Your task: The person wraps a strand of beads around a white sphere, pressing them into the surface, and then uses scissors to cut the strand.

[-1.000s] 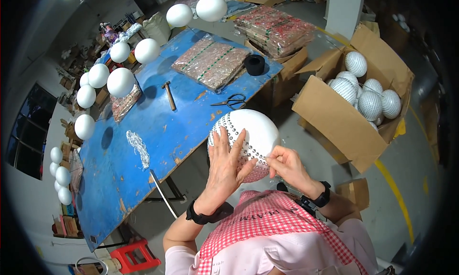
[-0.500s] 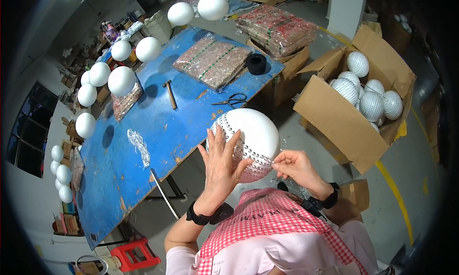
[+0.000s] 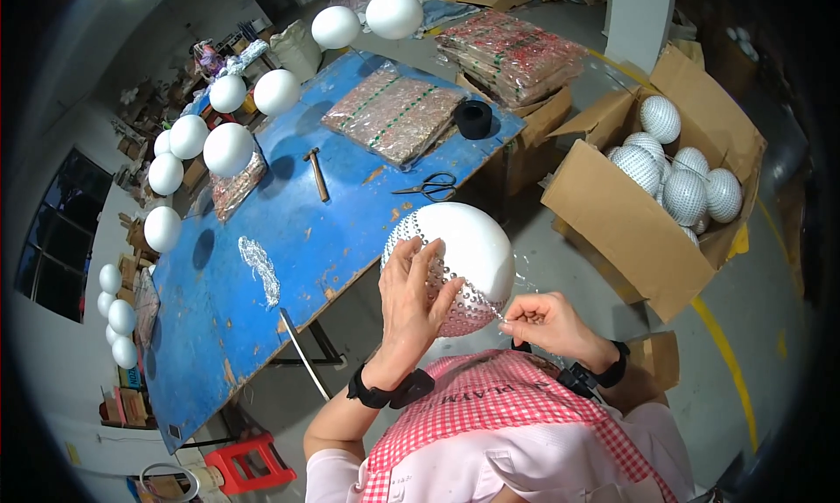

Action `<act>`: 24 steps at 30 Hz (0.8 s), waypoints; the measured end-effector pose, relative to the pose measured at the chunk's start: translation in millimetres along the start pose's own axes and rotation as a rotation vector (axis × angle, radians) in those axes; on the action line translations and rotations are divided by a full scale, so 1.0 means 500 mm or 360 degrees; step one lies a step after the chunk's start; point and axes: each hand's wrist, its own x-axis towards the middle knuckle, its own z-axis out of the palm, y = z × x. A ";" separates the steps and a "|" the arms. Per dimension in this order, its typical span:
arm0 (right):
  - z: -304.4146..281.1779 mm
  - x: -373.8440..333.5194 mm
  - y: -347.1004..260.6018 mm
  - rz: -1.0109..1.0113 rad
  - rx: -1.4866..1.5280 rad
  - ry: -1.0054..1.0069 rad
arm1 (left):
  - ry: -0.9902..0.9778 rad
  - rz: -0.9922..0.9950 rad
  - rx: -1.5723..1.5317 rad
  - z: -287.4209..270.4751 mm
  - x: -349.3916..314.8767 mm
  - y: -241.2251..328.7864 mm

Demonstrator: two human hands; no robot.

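A large white ball (image 3: 472, 241) sits in front of me, near the table's edge. Rows of silver beads (image 3: 464, 310) cover its lower part and left side. My left hand (image 3: 409, 289) grips the ball's left side, fingers bent over the beads and thumb pressed to the front. At the lower right, my right hand (image 3: 551, 321) pinches the end of a bead strand (image 3: 499, 313), pulled slightly away from the surface. What supports the ball underneath is hidden.
The blue table (image 3: 350, 232) carries loose silver strands (image 3: 260, 271), a hammer (image 3: 317, 175), scissors (image 3: 429, 186), a black tape roll (image 3: 473, 119) and bagged material (image 3: 394, 114). Plain white balls (image 3: 227, 149) stand along its far left. A carton (image 3: 630, 232) of beaded balls is at right.
My right hand has moved slightly down and right, drawing the strand off the ball. The left fingers have bent more and lie closer together.
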 end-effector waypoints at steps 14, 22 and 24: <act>-0.010 0.010 -0.010 0.0207 0.0480 -0.0251 | 0.0017 -0.0112 -0.0136 0.011 0.009 -0.004; -0.035 0.048 0.055 0.0346 0.0201 -0.0013 | 0.0041 -0.0168 -0.0344 0.017 0.011 -0.013; -0.032 0.055 0.067 0.0288 0.0181 0.0071 | 0.0053 -0.0183 -0.0359 0.015 0.013 -0.013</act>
